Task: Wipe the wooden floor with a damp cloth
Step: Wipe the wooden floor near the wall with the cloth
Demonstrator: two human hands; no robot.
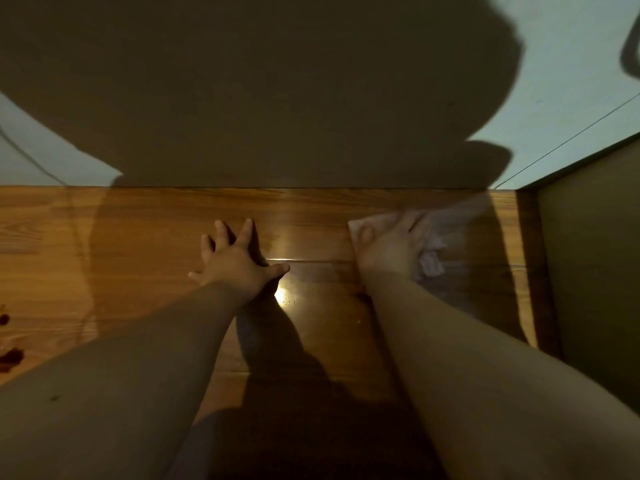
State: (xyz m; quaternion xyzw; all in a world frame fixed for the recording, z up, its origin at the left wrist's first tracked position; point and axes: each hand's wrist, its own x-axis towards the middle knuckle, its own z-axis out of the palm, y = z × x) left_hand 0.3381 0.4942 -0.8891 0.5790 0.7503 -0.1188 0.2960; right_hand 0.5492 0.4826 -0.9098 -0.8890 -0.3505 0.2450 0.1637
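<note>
I look down on a wooden floor point(138, 237) that meets a pale wall point(571, 64) at the top; a big shadow covers most of the wall. At the far left edge the boards carry some dark red stains point(10, 355). Next, the left hand point(235, 261) rests flat on the boards with its fingers straight and spread wide, holding nothing. Just to its right a bright spot of light point(282, 294) shines on the boards. Further right, the right hand point(388, 247) lies palm down on the cloth point(433, 261) and presses it to the floor near the wall; the fingers look flat, not closed around it, though this part is blurred. At the far right stands a dark furniture panel point(595, 254).
</note>
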